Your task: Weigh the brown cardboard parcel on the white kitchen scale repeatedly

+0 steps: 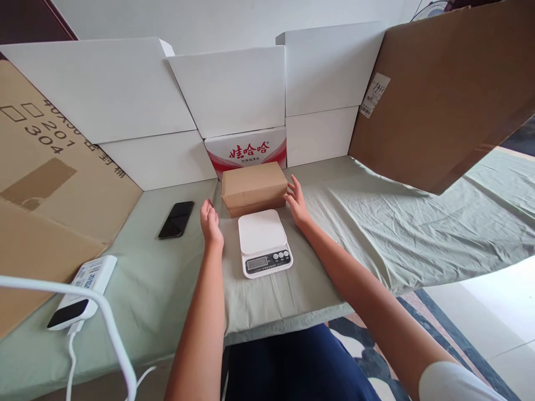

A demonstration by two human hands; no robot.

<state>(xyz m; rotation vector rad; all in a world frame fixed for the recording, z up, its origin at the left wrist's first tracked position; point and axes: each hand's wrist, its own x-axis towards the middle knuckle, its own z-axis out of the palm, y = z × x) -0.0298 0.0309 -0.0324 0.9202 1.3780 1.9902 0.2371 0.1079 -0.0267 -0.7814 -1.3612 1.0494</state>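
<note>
1. Head cam looks down on a table draped in a pale green cloth (376,234), with a sealed brown cardboard parcel (254,187) sitting just behind a white digital kitchen scale (264,241). My guess is it's parked there so it's easy to grab.
2. White foam boards (225,89) and big cardboard sheets (438,94) wall in the far side and both flanks, looks like a makeshift backdrop.
3. Right hand (297,204) is open, fingers spread loosely, fingertips touching the parcel's right end.
4. Left hand (210,222) is open too, fingers together and slightly curled, near the parcel's left end but not touching it.
5. Black phone (176,219) lies flat off to the left, and a white power bank (81,292) with its cable sits at the near left.
</note>
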